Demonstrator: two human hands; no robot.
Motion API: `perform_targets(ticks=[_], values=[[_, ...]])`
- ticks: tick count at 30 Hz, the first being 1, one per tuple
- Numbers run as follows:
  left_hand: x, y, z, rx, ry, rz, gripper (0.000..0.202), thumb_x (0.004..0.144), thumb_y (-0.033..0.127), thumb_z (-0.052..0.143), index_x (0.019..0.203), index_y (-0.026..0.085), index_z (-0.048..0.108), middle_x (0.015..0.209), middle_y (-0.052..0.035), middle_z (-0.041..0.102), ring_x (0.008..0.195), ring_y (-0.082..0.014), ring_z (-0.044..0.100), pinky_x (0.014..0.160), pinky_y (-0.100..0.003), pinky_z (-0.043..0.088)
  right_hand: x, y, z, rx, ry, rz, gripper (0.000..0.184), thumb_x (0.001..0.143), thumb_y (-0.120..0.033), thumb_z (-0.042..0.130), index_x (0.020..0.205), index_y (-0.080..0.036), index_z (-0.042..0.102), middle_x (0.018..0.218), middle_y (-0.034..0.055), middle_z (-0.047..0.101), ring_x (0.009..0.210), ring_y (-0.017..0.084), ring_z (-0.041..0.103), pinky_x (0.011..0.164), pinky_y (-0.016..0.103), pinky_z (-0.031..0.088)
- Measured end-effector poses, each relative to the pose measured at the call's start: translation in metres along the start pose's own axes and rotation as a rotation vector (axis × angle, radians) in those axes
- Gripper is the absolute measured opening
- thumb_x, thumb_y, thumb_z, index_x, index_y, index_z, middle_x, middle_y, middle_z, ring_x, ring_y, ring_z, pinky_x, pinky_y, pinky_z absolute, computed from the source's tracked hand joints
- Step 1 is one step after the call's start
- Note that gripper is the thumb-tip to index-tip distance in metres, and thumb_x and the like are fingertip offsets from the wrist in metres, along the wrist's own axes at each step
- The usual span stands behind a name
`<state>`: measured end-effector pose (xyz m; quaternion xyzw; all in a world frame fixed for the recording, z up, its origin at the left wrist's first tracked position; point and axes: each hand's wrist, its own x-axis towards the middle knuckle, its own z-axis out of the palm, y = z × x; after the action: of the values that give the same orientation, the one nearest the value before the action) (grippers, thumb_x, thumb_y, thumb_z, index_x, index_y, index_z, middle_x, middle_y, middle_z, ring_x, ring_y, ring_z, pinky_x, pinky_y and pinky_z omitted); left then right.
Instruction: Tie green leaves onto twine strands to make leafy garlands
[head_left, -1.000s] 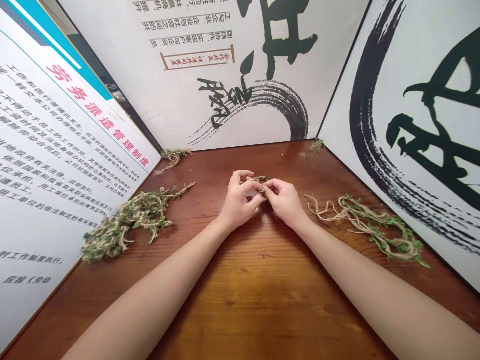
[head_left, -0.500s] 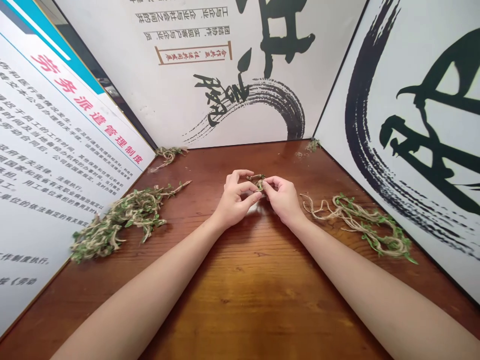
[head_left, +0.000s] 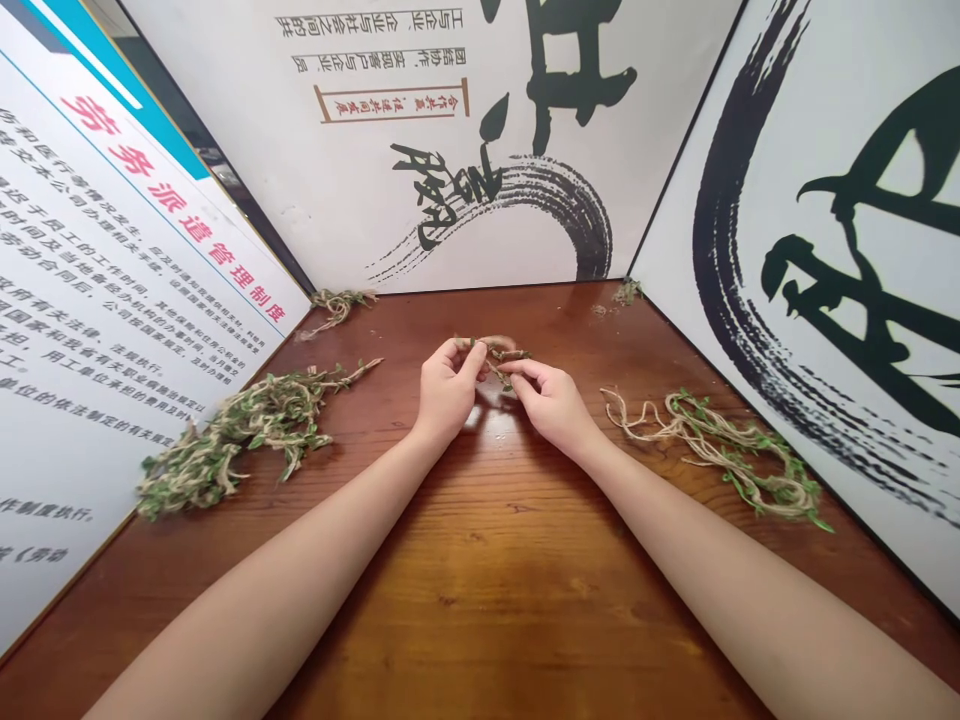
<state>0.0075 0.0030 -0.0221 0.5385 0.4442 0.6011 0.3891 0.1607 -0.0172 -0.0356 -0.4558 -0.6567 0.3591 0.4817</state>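
Note:
Between my hands, just above the wooden table, is a short length of twine with small green leaves point(head_left: 508, 354), bent into a loop or knot whose exact form I cannot make out. My left hand point(head_left: 450, 388) pinches one end of it between thumb and fingers. From the other side, the fingertips of my right hand point(head_left: 551, 400) are closed on its lower part. Fingers cover much of the piece.
A thick heap of leafy twine point(head_left: 247, 430) lies on the left and a looser bundle point(head_left: 735, 450) on the right. Smaller scraps point(head_left: 341, 305) sit at the back left, others point(head_left: 628, 291) at the back right. Printed boards point(head_left: 450, 200) wall in the table point(head_left: 480, 600).
My left hand has turned and shifted slightly left, its thumb now pointing up against the fingers. My right hand has dropped a little, and more of the leafy twine shows between them.

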Motion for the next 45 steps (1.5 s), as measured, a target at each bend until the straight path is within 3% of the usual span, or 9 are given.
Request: perform_targets(ticks=[3,11,17,24,30,35,37,40,45], values=[[0.0019,-0.0020,-0.0008,-0.017,0.059,-0.050,0.017,0.086,0.030,0.070,0.080,0.015,0.064,0.067,-0.0020,0.063,0.060,-0.0115,0.057,0.062,-0.024,0.049,-0.0002,-0.0019,-0.0003,-0.058,-0.010,0.026,0.025,0.094,-0.022,0.054,0.104,-0.015,0.076,0.105,0.0062,0.076,0.095,0.019,0.068,0.090,0.033,0.049],[-0.0001,-0.0026,-0.0027,0.011,-0.056,0.034,0.037,0.082,0.049,0.077,0.080,0.015,0.063,0.069,-0.0025,0.063,0.062,-0.0116,0.057,0.063,-0.025,0.047,-0.0022,-0.0066,-0.0006,-0.065,-0.023,0.012,0.029,0.090,-0.043,0.064,0.096,-0.017,0.074,0.095,0.0057,0.074,0.083,0.018,0.065,0.079,0.031,0.047],[0.0014,-0.0047,-0.0032,-0.031,-0.019,0.012,0.032,0.086,0.044,0.076,0.081,0.015,0.061,0.069,-0.0030,0.063,0.060,-0.0121,0.057,0.061,-0.025,0.048,-0.0022,-0.0051,0.0003,-0.124,0.012,0.012,0.023,0.087,-0.038,0.063,0.088,-0.016,0.072,0.083,0.0049,0.071,0.069,0.016,0.058,0.069,0.030,0.043],[0.0025,-0.0064,-0.0043,-0.052,0.049,-0.037,0.025,0.090,0.035,0.073,0.080,0.016,0.061,0.068,-0.0025,0.063,0.059,-0.0117,0.057,0.060,-0.024,0.049,-0.0026,-0.0047,0.0014,-0.171,0.016,-0.008,0.018,0.086,-0.031,0.060,0.084,-0.017,0.071,0.082,0.0052,0.069,0.072,0.017,0.058,0.070,0.031,0.042],[0.0027,-0.0066,-0.0038,-0.063,0.089,-0.041,0.023,0.091,0.031,0.071,0.079,0.015,0.061,0.068,-0.0023,0.063,0.058,-0.0109,0.057,0.058,-0.023,0.049,-0.0034,-0.0044,-0.0001,-0.201,0.000,-0.053,0.022,0.090,-0.031,0.059,0.091,-0.016,0.075,0.085,0.0064,0.072,0.075,0.018,0.060,0.074,0.033,0.045],[0.0034,-0.0037,-0.0030,-0.098,0.122,-0.080,0.021,0.094,0.029,0.068,0.080,0.015,0.060,0.066,-0.0016,0.060,0.057,-0.0104,0.056,0.058,-0.022,0.048,-0.0021,-0.0031,0.0000,-0.142,0.050,-0.006,0.034,0.091,-0.039,0.060,0.112,-0.016,0.074,0.110,0.0102,0.075,0.095,0.023,0.067,0.088,0.037,0.049],[0.0042,-0.0036,-0.0026,-0.114,0.143,-0.097,0.022,0.094,0.029,0.067,0.080,0.015,0.059,0.065,-0.0011,0.059,0.055,-0.0101,0.055,0.057,-0.022,0.048,-0.0019,-0.0032,0.0000,-0.143,0.100,0.036,0.039,0.089,-0.042,0.062,0.115,-0.015,0.072,0.101,0.0100,0.074,0.084,0.022,0.065,0.081,0.036,0.049],[0.0049,-0.0034,-0.0019,-0.116,0.172,-0.123,0.023,0.096,0.027,0.064,0.079,0.016,0.055,0.064,-0.0007,0.059,0.054,-0.0101,0.054,0.057,-0.022,0.047,-0.0026,-0.0047,-0.0002,-0.153,0.133,0.046,0.030,0.087,-0.043,0.062,0.097,-0.016,0.070,0.085,0.0073,0.070,0.072,0.018,0.059,0.074,0.034,0.046],[0.0051,-0.0026,-0.0016,-0.114,0.194,-0.158,0.022,0.098,0.024,0.061,0.078,0.015,0.055,0.063,-0.0005,0.058,0.054,-0.0099,0.054,0.056,-0.022,0.046,-0.0037,-0.0079,-0.0008,-0.139,0.068,0.021,0.023,0.087,-0.039,0.059,0.084,-0.017,0.066,0.074,0.0046,0.066,0.065,0.017,0.054,0.069,0.032,0.043]])
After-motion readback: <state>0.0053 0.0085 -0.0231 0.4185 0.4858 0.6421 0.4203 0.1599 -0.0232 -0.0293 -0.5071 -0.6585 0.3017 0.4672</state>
